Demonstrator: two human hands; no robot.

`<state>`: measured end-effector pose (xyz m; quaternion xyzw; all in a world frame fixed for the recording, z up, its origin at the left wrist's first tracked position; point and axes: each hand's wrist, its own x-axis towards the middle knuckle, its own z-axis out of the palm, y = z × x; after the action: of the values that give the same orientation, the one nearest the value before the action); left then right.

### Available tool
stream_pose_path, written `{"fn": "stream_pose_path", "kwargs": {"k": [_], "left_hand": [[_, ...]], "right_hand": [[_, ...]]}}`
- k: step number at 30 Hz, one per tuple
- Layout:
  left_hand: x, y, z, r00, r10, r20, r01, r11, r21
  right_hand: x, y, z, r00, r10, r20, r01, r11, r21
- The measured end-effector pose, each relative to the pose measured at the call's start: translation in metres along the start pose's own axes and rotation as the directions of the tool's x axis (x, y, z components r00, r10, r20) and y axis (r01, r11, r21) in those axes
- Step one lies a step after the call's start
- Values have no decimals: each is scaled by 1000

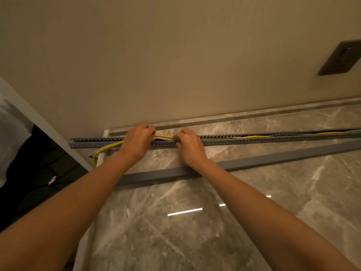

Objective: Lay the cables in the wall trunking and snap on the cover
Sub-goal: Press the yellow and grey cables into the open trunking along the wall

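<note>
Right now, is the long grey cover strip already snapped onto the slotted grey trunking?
No, the long grey cover strip lies loose on the marble floor, apart from the open slotted grey trunking.

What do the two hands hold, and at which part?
Both the left hand and right hand grip the yellow cable along its stretch above the trunking.

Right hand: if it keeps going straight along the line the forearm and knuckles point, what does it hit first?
The right hand already grips the yellow cable over the slotted trunking. Pushed on, it would likely cross the trunking's far rail, then a strip of marble floor, then the wall. Depth is uncertain.
</note>
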<state>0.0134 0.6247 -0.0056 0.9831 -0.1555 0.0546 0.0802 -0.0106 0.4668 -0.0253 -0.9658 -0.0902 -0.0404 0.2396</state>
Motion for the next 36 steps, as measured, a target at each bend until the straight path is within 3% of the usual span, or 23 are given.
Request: {"fn": "stream_pose_path", "kwargs": {"k": [7, 12, 15, 18, 22, 31, 36], "left_hand": [[10, -23, -6, 983, -106, 148, 136, 969, -207], [17, -16, -6, 990, 138, 39, -139, 990, 24], [15, -15, -4, 982, 156, 106, -168, 979, 114], [14, -23, 0, 968, 201, 151, -212, 975, 60], [13, -22, -2, 963, 216, 162, -224, 974, 28], [8, -17, 2, 963, 178, 203, -217, 957, 191], [3, -5, 8, 979, 86, 183, -126, 968, 218]], "right_hand": [[13, -19, 8, 990, 135, -45, -133, 990, 42], [17, -17, 6, 979, 203, -1, -203, 979, 10], [16, -17, 10, 976, 218, 11, -218, 976, 11], [16, -17, 13, 974, 224, 3, -225, 974, 18], [14, -18, 14, 983, 186, -3, -186, 983, -11], [10, -22, 10, 987, 158, 35, -150, 975, -162], [10, -30, 9, 987, 143, 75, -115, 949, -294]]}}
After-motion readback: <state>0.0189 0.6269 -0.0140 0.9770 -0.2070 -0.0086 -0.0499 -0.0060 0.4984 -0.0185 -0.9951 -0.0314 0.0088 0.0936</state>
